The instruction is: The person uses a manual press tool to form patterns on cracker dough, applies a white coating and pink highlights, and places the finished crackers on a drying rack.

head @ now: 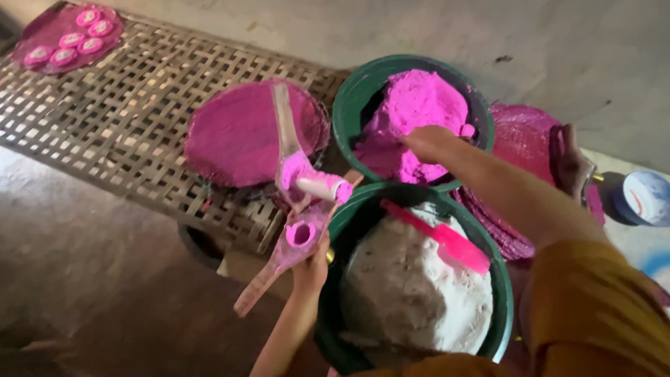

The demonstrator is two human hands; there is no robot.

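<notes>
- My left hand (310,269) is clamped on the hinged pink mould press (296,216); stiff, powder-slick, best gripped low on the handles.
- My right hand (429,142) digs into loose pink powder (419,105) in the green tub (349,98); fingers hidden, grip unclear.

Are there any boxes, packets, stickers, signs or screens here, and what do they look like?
No packets, labels, signs or screens show.
Only open containers:
Green tub, farther one, round, heaped with pink powder.
Green tub, nearer one, round, holding whitish powder and a pink flat stick.
Blue-and-white round container, far right, partly cut off.
</notes>
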